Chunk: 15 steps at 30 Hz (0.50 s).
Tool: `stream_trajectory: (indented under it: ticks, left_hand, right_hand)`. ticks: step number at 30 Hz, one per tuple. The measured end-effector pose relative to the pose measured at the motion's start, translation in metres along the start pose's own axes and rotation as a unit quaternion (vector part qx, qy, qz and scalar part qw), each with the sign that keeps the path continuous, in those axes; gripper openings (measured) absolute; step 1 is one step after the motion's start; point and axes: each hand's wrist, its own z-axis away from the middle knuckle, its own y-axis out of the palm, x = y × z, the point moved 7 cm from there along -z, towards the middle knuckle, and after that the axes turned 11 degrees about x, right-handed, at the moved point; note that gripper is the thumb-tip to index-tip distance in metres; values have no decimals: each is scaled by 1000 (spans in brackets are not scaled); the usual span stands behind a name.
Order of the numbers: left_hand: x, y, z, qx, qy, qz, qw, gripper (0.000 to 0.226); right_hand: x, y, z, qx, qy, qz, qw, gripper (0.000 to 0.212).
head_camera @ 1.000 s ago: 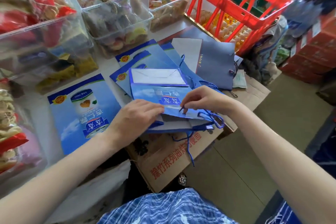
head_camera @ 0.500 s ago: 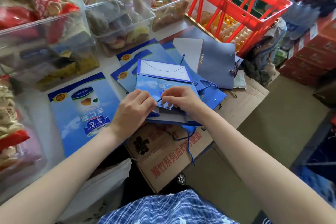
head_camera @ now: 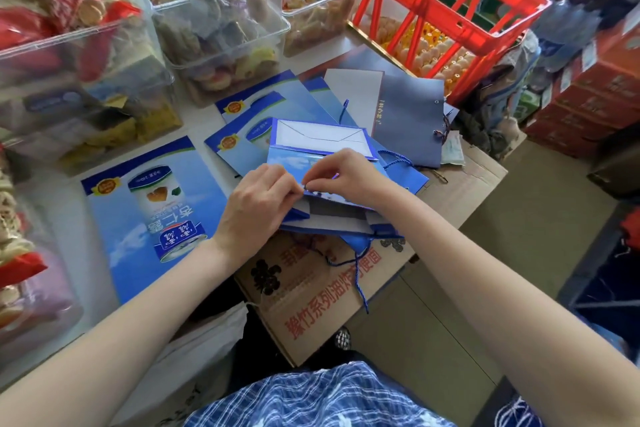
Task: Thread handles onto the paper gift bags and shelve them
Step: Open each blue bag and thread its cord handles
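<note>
Head view: both hands' fingers (head_camera: pixel 300 188) pinch at the folded blue gift bag (head_camera: pixel 325 163) top edge, meeting mid-edge; its cord (head_camera: pixel 356 274) dangles below them.

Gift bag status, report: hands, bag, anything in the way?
Left hand and right hand both pinching at gift bag top edge. Blue cord dangling over cardboard box. Nothing blocking.
</note>
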Motion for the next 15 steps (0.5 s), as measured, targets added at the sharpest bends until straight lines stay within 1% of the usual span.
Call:
stream_trajectory:
  ticks: [2,3,5,7,8,10,13,14,15]
  left_hand:
    - [6,3,-2,7,-50,35,998,20]
    - [9,5,-2,11,-77,49,996,19]
    - [19,10,1,8,-151,100,983,18]
    - [31,15,5,8,-222,163,961,20]
    - [34,19,6,19,-246,191,950,21]
    - [38,30,4,67,-265,221,936,24]
    - [34,46,-2,165,-243,204,934,30]
    - [34,48,-4,176,-240,192,935,29]
    - [34,47,-6,173,-242,186,937,28]
  right_hand:
    - [-9,-2,7,-63,2,-56,996,10]
    - [-12,-1,9,-68,1,-59,996,13]
    - [-15,7,14,-25,9,-43,999,22]
    - [-16,15,18,28,21,-24,999,33]
    - [-16,15,18,33,20,-6,999,37]
    - [-14,13,14,-2,5,25,1000,37]
    - [-18,12,8,-61,21,102,993,33]
    - [-19,10,9,-91,31,143,985,33]
    - [-18,5,14,-139,23,173,975,31]
